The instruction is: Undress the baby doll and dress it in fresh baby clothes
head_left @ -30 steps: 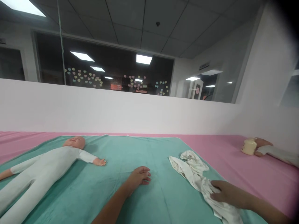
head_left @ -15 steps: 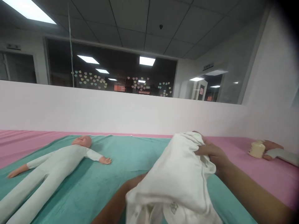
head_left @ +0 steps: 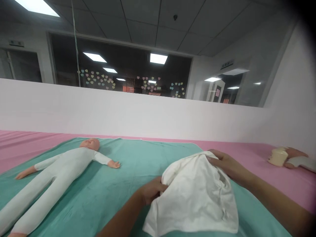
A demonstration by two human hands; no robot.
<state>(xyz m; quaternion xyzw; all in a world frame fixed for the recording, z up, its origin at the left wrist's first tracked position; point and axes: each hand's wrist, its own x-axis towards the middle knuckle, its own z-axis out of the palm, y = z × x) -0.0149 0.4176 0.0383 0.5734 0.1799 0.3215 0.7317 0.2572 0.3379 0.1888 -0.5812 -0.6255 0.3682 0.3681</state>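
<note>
- Both of my hands are now on the white garment (head_left: 197, 197); a second ago only the right hand (head_left: 228, 166) touched it, crumpled on the teal towel (head_left: 118, 194), while the left hand (head_left: 151, 191) lay flat on that towel
- Since then the cloth has come up off the towel and sunk lower again, so it now hangs as a broad sheet between my two grips; I judge it gathered up and opened out, not yet laid flat
- Left fingers (head_left: 161, 186) are curled closed, pinching the garment's left edge; the thumb is lost in the folds
- Right fingers (head_left: 213, 160) are bent over the top edge and closed on the cloth from above, thumb out of sight beneath
- Well to the left of my left fingers the doll (head_left: 64, 168) lies on its back on the same towel, apart from the cloth
- Far to the right of my right fingers, on the pink sheet (head_left: 259, 177), another person's hand (head_left: 293, 154) rests against a pale bottle (head_left: 277, 157)
</note>
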